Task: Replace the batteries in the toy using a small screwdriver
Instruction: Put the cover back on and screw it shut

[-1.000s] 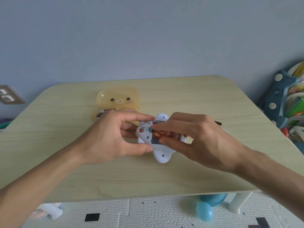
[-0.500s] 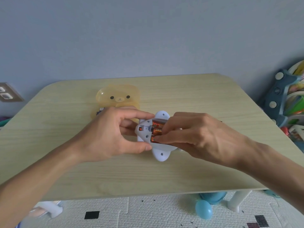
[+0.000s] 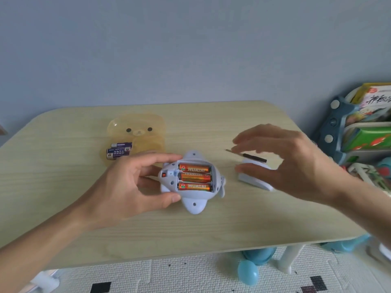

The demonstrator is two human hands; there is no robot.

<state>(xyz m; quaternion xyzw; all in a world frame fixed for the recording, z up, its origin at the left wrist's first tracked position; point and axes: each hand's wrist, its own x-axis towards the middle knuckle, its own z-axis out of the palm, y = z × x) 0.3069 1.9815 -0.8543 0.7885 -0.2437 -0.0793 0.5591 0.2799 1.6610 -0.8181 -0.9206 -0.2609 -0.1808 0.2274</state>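
Note:
A white toy (image 3: pixel 193 205) lies belly-up on the table, its battery compartment uncovered. Three orange batteries (image 3: pixel 194 177) sit side by side inside it. My left hand (image 3: pixel 129 187) grips the toy's left end between thumb and fingers. My right hand (image 3: pixel 289 163) hovers to the right with fingers spread, holding nothing, over the white battery cover (image 3: pixel 252 181) and the small screwdriver (image 3: pixel 247 155). The screwdriver lies across the cover's far edge. Three purple batteries (image 3: pixel 119 150) lie by a bear-shaped case.
A translucent yellow bear-shaped case (image 3: pixel 137 132) lies open at the back left of the wooden table (image 3: pixel 63 176). A toy rack with books (image 3: pixel 364 134) stands to the right. Blue balls (image 3: pixel 247 272) lie on the floor mat below the table's front edge.
My right hand has left the battery compartment and moved right over the cover and screwdriver. All three orange batteries now show. My left hand still holds the toy.

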